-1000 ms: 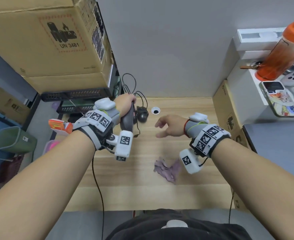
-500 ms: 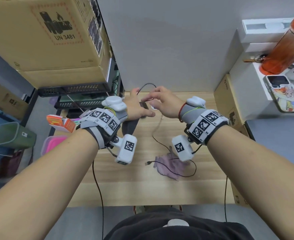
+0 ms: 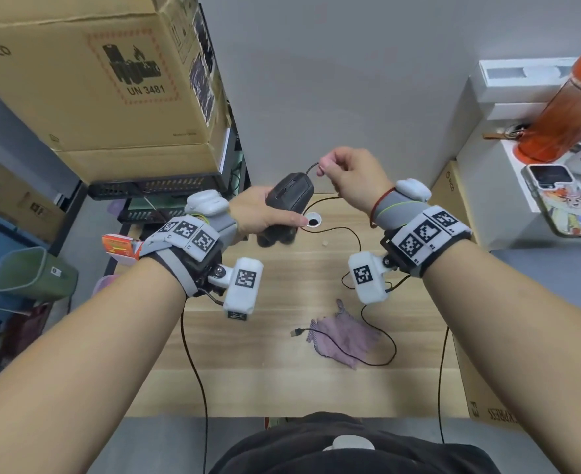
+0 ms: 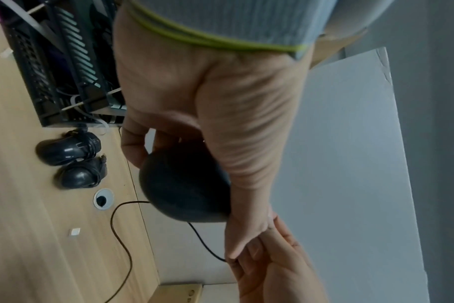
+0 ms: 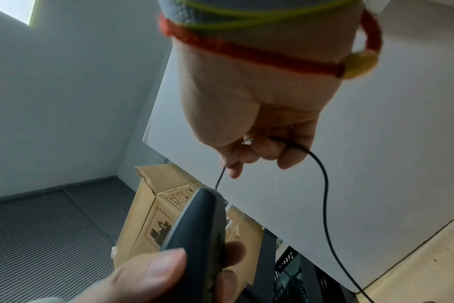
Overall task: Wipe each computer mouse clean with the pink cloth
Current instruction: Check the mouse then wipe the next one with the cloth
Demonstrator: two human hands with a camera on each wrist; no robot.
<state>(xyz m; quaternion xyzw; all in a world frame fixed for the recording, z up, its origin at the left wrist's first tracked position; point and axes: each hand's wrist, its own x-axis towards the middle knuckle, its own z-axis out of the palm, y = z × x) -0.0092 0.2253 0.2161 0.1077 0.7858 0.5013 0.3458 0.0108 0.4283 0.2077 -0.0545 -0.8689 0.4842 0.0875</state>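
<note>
My left hand (image 3: 268, 217) grips a dark wired mouse (image 3: 291, 193) and holds it up above the back of the wooden desk (image 3: 282, 388). My right hand (image 3: 347, 176) pinches that mouse's black cable (image 5: 321, 184) just beyond its front end. The cable trails down over the desk and across the pink cloth (image 3: 345, 336), which lies crumpled near the middle, its USB plug (image 3: 296, 333) beside it. Two more black mice (image 4: 70, 160) sit side by side at the desk's back left, under my left hand.
A round cable hole (image 3: 313, 221) is in the desk near the back. Cardboard boxes (image 3: 94, 80) and black racks (image 3: 152, 189) stand at the left. A white shelf (image 3: 521, 186) at the right carries an orange bottle (image 3: 569, 107) and a phone (image 3: 555, 200). A green bin (image 3: 29, 271) stands on the floor.
My left hand has lifted the mouse higher and turned its top towards me. My right hand came over from the desk's middle and took the cable, which now trails across the cloth.
</note>
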